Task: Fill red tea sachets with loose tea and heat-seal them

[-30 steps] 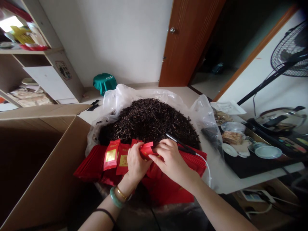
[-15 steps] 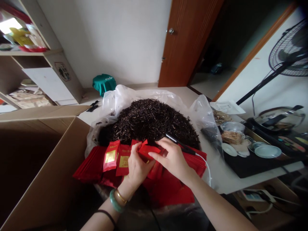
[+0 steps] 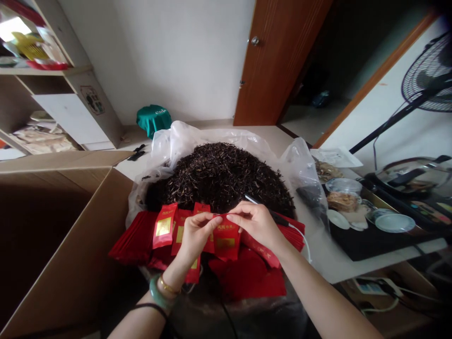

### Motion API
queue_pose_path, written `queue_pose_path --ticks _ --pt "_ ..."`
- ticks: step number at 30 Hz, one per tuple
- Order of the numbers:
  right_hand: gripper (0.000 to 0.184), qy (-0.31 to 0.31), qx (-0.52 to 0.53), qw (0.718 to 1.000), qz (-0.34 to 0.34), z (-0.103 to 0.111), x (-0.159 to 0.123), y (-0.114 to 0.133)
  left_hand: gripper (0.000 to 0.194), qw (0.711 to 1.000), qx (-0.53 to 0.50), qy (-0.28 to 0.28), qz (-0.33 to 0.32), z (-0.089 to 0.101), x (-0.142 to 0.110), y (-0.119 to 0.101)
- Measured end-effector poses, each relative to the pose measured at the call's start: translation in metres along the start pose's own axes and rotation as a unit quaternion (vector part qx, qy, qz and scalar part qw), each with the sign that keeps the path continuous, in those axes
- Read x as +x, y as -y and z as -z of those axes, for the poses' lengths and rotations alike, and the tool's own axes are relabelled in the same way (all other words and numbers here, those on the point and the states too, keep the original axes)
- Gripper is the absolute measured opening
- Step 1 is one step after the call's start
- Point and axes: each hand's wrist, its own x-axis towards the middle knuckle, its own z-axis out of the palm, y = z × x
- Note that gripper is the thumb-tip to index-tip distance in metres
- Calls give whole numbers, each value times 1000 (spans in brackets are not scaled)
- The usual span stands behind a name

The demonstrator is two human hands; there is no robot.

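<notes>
Between my hands hangs a red tea packet [image 3: 226, 240] with gold print and a gold label. My left hand [image 3: 198, 230] pinches its top left corner, and my right hand [image 3: 256, 223] pinches the top right one. Several more red packets [image 3: 164, 226] lie to the left, beside a stack of red pouches [image 3: 132, 240]. Flat red pouches [image 3: 254, 278] lie below my right hand. Behind the packets rises a heap of dark, dry tea leaves [image 3: 226, 174] in a clear plastic bag [image 3: 183, 134]. A black device [image 3: 280, 219] with a white cable sits right of my right hand, partly hidden by it.
An open cardboard box [image 3: 70, 254] stands at the left. On the right, a table [image 3: 344, 266] bears dishes [image 3: 394, 223], a plastic tub [image 3: 342, 201] and a glass-lidded appliance [image 3: 413, 172]. A standing fan [image 3: 429, 80] is beyond it. A green-covered stool [image 3: 153, 120] stands by the wall.
The packet, folded and tilted between my hands before, now hangs upright with its printed front showing. My left hand has moved slightly, and both hands now pinch the top edge.
</notes>
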Motion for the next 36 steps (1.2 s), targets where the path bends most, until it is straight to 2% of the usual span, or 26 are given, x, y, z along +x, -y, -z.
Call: queue_pose_path --ticks 8,10,13,15,18,21,23,24,26,28,29,31,36 --pt "14 15 -62 998 9 0 3 -3 29 996 -79 22 47 -5 -4 -3" --pt "14 10 -70 997 28 -1 2 -3 33 987 -120 56 87 -8 -6 -3" --pt "12 -3 -85 995 47 -3 1 -3 47 961 -155 147 176 -11 -10 1" --pt "10 -16 -100 994 47 -4 1 -2 46 950 -156 176 204 -13 -11 5" --pt "10 0 -118 993 28 1 4 -5 41 950 -155 162 217 -16 -11 9" --pt "20 45 -146 988 -3 26 11 -14 43 949 -163 134 234 -18 -9 8" --pt "39 19 -245 969 -31 47 15 -25 44 950 -170 113 238 -17 -7 7" --pt "47 7 -323 945 -55 58 16 -31 44 950 -173 105 237 -16 -6 7" --pt "61 18 -456 880 -131 72 19 -43 42 952 -177 90 232 -14 -4 7" --pt "64 49 -515 834 -190 78 20 -54 41 953 -178 81 230 -13 -2 7" --pt "62 63 -522 826 -204 78 21 -58 41 953 -179 78 231 -12 -2 7" --pt "52 77 -517 828 -204 74 23 -63 42 952 -182 75 233 -12 -2 6" --pt "26 65 -519 832 -184 68 25 -64 42 954 -179 78 226 -12 -3 4"
